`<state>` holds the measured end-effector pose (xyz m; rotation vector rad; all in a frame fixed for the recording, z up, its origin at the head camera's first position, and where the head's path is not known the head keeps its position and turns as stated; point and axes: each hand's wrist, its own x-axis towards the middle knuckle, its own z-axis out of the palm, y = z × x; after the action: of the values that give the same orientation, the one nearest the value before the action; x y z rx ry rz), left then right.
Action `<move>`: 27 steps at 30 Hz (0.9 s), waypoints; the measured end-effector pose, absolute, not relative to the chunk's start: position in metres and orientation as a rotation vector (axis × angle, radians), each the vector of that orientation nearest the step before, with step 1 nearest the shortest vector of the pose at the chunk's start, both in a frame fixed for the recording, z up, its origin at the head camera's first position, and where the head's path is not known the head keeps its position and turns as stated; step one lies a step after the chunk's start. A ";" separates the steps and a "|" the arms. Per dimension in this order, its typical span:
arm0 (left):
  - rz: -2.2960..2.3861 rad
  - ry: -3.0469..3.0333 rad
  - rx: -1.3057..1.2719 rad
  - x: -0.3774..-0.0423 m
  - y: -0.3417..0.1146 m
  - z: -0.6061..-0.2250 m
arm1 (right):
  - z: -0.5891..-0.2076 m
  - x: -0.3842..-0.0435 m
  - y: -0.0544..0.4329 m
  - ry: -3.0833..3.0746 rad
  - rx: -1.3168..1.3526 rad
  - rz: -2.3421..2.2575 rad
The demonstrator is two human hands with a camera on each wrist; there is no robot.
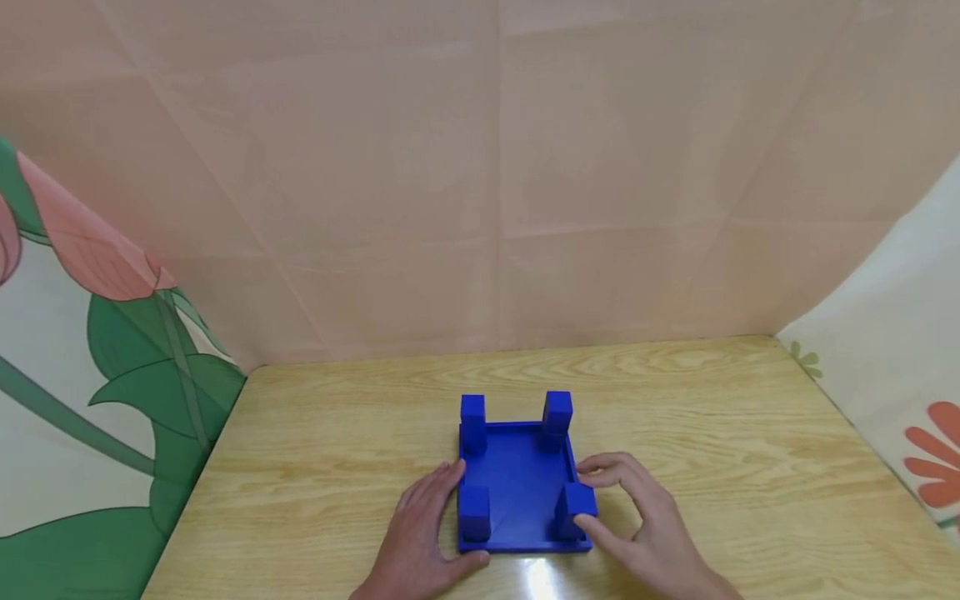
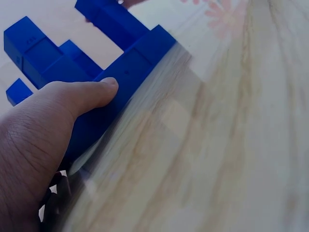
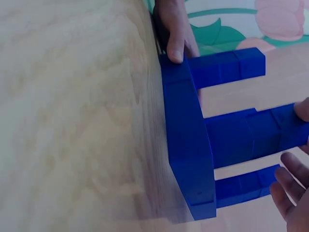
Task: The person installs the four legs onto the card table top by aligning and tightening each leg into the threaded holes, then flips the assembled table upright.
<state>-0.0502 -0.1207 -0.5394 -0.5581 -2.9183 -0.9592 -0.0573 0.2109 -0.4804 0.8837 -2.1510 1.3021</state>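
Observation:
A blue square base (image 1: 521, 500) with a low rim lies on the table, with blocky blue posts standing at its corners. My left hand (image 1: 420, 533) holds the base at its front left corner. Its thumb (image 2: 96, 92) presses the front wall, while the other fingers lie along the left side. With thumb and a finger, my right hand (image 1: 648, 525) pinches the top of the front right post (image 3: 275, 130). Its remaining fingers (image 3: 292, 179) spread loosely beside the post. Seams cross the posts, so they look stacked from blocks.
The wood-grain table (image 1: 337, 442) reaches back to a plain pinkish cloth (image 1: 495, 183). Cloth printed with flowers and leaves (image 1: 142, 358) hangs at the left, and a white cloth with a red flower (image 1: 933, 458) at the right.

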 end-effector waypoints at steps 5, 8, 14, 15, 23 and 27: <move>-0.917 -2.866 -0.567 -0.050 -0.121 -0.542 | -0.482 -0.055 0.205 -2.116 0.833 1.290; -0.901 -2.845 -0.578 -0.050 -0.120 -0.544 | -0.483 -0.056 0.203 -2.090 0.827 1.268; -0.939 -2.887 -0.539 -0.049 -0.119 -0.543 | -0.487 -0.056 0.204 -2.048 0.837 1.296; -0.946 -2.893 -0.531 -0.049 -0.119 -0.543 | -0.487 -0.055 0.205 -2.054 0.835 1.312; -0.882 -2.906 -0.545 -0.049 -0.118 -0.548 | -0.506 -0.049 0.217 -2.239 0.837 1.616; -0.891 -2.911 -0.540 -0.047 -0.118 -0.544 | -0.520 -0.047 0.225 -2.368 0.842 1.654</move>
<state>-0.0467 -0.1179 -0.5445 -0.5402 -2.9109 -0.8906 -0.0471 0.2253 -0.5201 0.8417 -2.3683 1.6535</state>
